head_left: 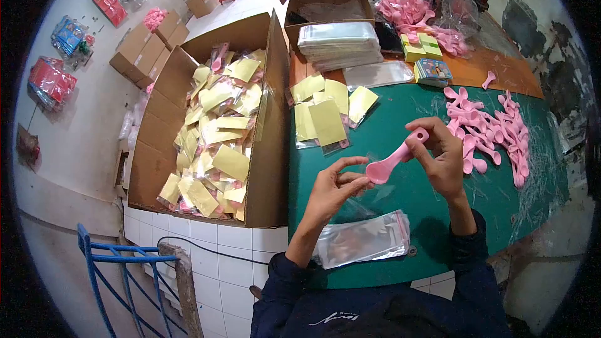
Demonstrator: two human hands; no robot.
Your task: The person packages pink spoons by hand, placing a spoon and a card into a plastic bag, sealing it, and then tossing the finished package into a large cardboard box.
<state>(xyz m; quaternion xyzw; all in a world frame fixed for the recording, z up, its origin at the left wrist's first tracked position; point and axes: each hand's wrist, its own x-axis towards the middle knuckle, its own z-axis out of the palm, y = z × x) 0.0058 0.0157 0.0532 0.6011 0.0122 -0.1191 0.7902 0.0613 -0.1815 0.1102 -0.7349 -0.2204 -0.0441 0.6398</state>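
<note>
Plastic by the look of it, the pink spoon (pixel 394 159) is probably very light, stiff and a little slick, and should not break easily. The flat handle seems the best place to pinch it, since the rounded bowl gives fingers less to hold.

The right hand (pixel 441 156) is closed around the handle end, thumb and fingertips clamping it above the green table (pixel 407 213). The spoon's long axis runs from 2 o'clock at the handle to 8 o'clock at the bowl, which points at the left hand (pixel 335 188).

The left hand's fingers are loosely spread, with their tips just beside the bowl. It may be pinching a clear sleeve, but I cannot tell.

A pile of pink spoons (pixel 494 134) lies at 3 o'clock, and a stack of clear bags (pixel 363 238) at 6 o'clock.
</note>
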